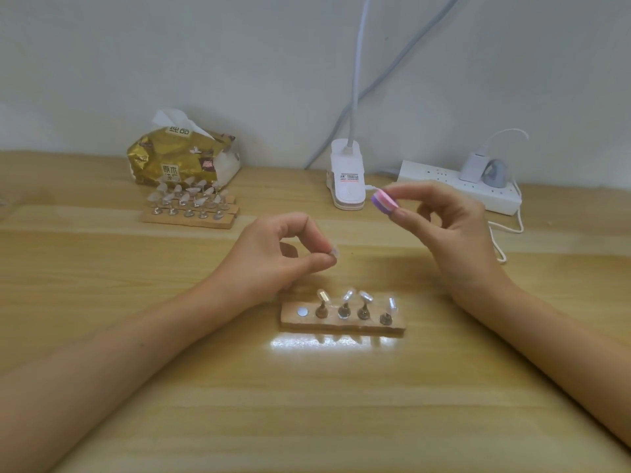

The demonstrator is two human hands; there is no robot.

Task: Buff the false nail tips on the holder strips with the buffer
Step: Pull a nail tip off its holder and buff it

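A wooden holder strip (342, 324) lies in the middle of the table with several clear nail tips (347, 296) on small metal stands. Its leftmost spot shows only a bare round magnet (302, 312). Just behind the strip, my left hand (278, 254) pinches one clear nail tip (334, 251) between thumb and forefinger, above the table. My right hand (447, 223) is raised to the right and holds a small pink and purple buffer block (384, 202) between thumb and forefinger. The buffer and the held tip are apart.
More wooden strips with several nail tips (191, 203) sit at the back left, in front of a gold tissue pack (181, 157). A white clip lamp base (346, 175) and a white power strip (457, 186) with plugs and a cable stand at the back.
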